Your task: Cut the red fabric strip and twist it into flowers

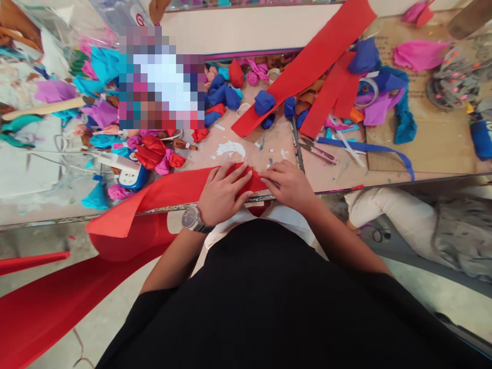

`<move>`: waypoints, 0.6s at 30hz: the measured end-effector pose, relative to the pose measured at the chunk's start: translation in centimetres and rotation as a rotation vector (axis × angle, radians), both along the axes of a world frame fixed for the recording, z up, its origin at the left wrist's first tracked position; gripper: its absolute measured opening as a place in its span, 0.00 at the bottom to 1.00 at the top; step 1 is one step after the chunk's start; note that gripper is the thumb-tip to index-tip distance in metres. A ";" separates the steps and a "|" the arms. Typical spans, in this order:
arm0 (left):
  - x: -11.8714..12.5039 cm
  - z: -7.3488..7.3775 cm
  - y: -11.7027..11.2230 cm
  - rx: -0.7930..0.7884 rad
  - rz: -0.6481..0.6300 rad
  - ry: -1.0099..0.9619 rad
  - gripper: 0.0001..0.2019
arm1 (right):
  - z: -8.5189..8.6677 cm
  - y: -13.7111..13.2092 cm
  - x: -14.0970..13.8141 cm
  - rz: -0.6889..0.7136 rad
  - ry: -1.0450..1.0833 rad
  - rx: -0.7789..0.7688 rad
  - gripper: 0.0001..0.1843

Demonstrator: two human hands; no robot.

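Observation:
A long red strip [172,187], which looks like crepe paper, lies along the table's front edge, and its left end hangs over. My left hand [223,192], with a watch on the wrist, rests palm down on the strip with fingers spread out. At the strip's tapering right end, the fingertips of my right hand [288,184] are pinched together on the red material. Just beyond my hands, a white paint smear [230,148] marks the tabletop.
Pink-handled scissors [323,152] and a blue ribbon [369,147] lie right. Red strips [315,61] and blue bundles [264,102] are behind. A power strip [130,174] and colourful bundles crowd the left. Another red length [49,307] hangs below. A person's light-coloured trouser leg [392,210] shows right.

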State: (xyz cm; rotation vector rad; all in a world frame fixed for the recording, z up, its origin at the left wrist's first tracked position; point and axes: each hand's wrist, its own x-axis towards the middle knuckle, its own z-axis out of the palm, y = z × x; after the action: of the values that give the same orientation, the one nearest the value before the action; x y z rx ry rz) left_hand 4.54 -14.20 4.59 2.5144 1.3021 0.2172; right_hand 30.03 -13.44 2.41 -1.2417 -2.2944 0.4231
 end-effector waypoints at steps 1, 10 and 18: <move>-0.1 0.0 0.0 -0.002 0.000 -0.003 0.29 | -0.2 0.1 -0.2 0.008 -0.005 0.004 0.16; -1.2 0.1 1.0 0.028 0.087 -0.025 0.26 | -0.4 -0.2 0.7 0.051 -0.020 0.039 0.14; 0.6 0.9 4.5 0.072 0.089 0.046 0.20 | -1.0 -0.4 0.6 0.030 -0.004 0.095 0.13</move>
State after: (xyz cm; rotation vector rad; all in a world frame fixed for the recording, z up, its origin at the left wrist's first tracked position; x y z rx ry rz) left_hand 5.11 -9.75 5.53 2.5370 1.4502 0.2304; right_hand 30.60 -13.84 1.41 -1.1646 -2.3105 0.3187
